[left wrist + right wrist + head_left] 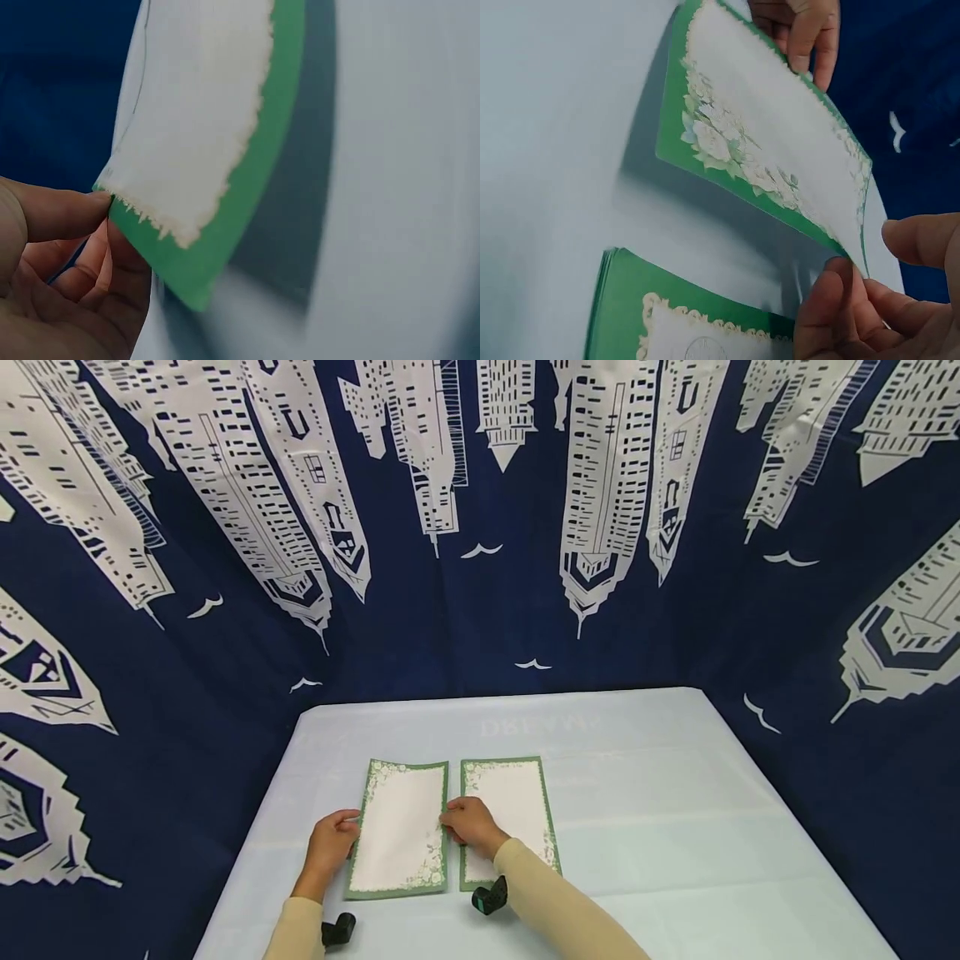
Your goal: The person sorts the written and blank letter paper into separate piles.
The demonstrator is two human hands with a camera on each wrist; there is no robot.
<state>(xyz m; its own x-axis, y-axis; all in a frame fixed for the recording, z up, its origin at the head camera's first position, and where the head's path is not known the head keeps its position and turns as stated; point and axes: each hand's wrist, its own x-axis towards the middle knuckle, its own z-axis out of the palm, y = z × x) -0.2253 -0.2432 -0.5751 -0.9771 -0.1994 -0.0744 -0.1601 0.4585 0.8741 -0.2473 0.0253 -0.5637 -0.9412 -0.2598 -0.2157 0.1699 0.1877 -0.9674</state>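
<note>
A sheet of decorative paper (401, 827) with a green floral border is raised off the table, its surface bowed and casting a shadow. My left hand (332, 845) pinches its left edge, the thumb on top and fingers beneath in the left wrist view. At the opposite edge is my right hand (476, 827); in the right wrist view its curled fingers (821, 304) hold the sheet's edge while the thumb stands apart from the paper. Under the right hand and forearm lies a stack of matching bordered paper (510, 785), partly covered, with layered edges showing in the right wrist view.
A white cloth covers the table (675, 793), with faint creases. Dark blue fabric (480, 610) printed with white buildings and birds hangs behind and at both sides. Small black devices sit at both wrists.
</note>
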